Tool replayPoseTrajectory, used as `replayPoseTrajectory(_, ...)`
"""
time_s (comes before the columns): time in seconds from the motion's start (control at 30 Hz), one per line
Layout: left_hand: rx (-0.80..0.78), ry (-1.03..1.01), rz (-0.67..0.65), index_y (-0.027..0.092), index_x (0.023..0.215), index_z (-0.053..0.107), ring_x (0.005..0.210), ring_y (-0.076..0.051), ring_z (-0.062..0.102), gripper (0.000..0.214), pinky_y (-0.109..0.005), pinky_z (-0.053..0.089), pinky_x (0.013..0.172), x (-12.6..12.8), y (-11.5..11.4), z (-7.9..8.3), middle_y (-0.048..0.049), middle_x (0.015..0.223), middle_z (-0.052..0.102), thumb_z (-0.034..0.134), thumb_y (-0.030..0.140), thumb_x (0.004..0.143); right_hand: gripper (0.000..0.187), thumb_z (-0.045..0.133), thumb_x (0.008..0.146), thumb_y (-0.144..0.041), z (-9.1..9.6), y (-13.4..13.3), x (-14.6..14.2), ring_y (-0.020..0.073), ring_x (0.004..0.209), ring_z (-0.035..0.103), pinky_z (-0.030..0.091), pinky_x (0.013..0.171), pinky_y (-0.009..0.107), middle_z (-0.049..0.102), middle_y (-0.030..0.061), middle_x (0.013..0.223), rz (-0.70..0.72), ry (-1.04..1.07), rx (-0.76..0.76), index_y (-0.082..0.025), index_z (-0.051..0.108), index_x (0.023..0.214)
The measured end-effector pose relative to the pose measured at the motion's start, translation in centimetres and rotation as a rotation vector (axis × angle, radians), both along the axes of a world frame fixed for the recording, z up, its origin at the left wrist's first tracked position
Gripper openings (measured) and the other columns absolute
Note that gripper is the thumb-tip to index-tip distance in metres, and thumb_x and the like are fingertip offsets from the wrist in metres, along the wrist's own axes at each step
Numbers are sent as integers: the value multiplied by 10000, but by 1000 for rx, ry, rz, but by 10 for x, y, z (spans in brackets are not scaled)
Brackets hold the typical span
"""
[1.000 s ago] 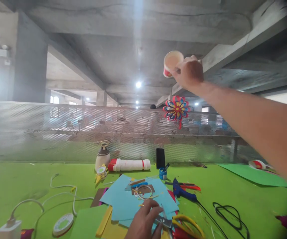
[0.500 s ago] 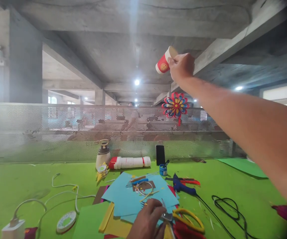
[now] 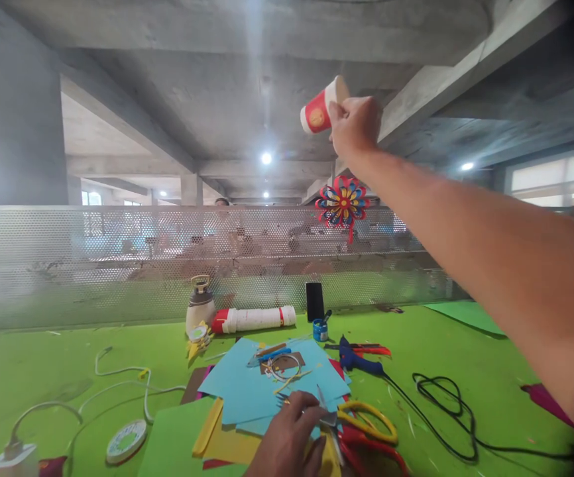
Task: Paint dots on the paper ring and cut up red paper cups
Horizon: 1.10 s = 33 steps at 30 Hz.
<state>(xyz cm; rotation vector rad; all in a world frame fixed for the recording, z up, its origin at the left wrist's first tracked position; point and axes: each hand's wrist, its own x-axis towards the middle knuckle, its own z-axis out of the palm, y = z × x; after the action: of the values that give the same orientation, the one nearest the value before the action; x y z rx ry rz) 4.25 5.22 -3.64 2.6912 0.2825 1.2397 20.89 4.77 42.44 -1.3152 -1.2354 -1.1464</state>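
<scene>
The paper cup (image 3: 317, 114) has swung round, mouth turned aside, red printed side now on show! It's up high, the right hand (image 3: 360, 124) pinching it near the rim; below, the left hand (image 3: 291, 434) curls beside yellow-handled scissors (image 3: 392, 430), its grip impossible to tell.

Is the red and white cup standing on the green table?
No, the right hand holds the cup up in the air, well above the green table.
</scene>
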Motion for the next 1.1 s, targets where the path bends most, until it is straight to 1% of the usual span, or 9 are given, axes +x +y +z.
replayPoseTrajectory(0.23,-61,49,26,230,1242,541,1004,-243,649,508,-385,580,871,-2,-3,1,-123,1152,599,555,46,769,275,598,961,-364,-11,-7,-8,223,1025,657,539,892,451,668,79,1169,40,-83,-40,-161,642,1142)
replayPoseTrajectory(0.37,-90,49,-8,212,1236,543,1048,-255,626,470,-425,573,896,-2,-10,6,-144,1158,594,528,33,802,249,580,974,-356,-21,-5,6,198,949,674,553,851,419,690,68,1091,69,32,4,-149,653,1093)
replayPoseTrajectory(0.57,-168,36,12,211,1216,577,1038,-269,617,411,-481,566,897,-1,-16,8,-149,1130,611,530,54,839,240,545,990,-379,-61,6,22,177,915,673,559,841,391,703,61,1060,193,57,-21,-180,675,1028)
replayPoseTrajectory(0.7,-196,28,-7,185,1195,609,1028,-261,616,366,-454,558,898,-2,-18,11,-156,1118,619,518,79,856,261,572,976,-383,-65,14,34,167,840,678,573,757,361,694,50,1017,261,152,-19,-157,648,1082)
replayPoseTrajectory(0.8,-362,-21,-1,196,1117,678,981,-250,617,310,-420,540,883,-2,-16,15,-126,1054,646,564,123,838,311,455,1021,-412,-81,6,36,146,714,641,553,685,329,687,30,842,328,169,-20,-177,651,966)
replayPoseTrajectory(0.87,-604,-144,10,196,999,724,874,-226,617,199,-385,531,829,-1,-12,16,-91,941,660,632,206,823,387,401,1035,-328,-114,-7,34,139,646,610,510,689,311,632,10,683,401,90,-82,-173,616,753)
replayPoseTrajectory(0.93,-836,-295,40,170,972,721,803,-212,621,220,-364,524,771,-1,-5,18,-70,856,650,686,309,806,381,530,951,-258,-165,-22,30,139,587,559,463,655,299,587,-7,575,476,-16,-210,-209,538,573)
replayPoseTrajectory(1.07,-1051,-428,41,157,1291,544,934,-244,665,480,-370,539,759,-6,8,27,-114,1011,666,537,466,924,359,553,903,-248,-287,-43,24,128,479,440,358,508,287,507,-32,509,609,-120,-436,-224,499,549)
replayPoseTrajectory(1.1,-1206,-523,-28,168,1306,532,999,-263,658,516,-387,533,800,-7,9,30,-130,1080,667,594,473,895,364,525,924,-243,-314,-45,21,126,470,432,349,490,280,497,-34,503,633,-108,-464,-224,498,561)
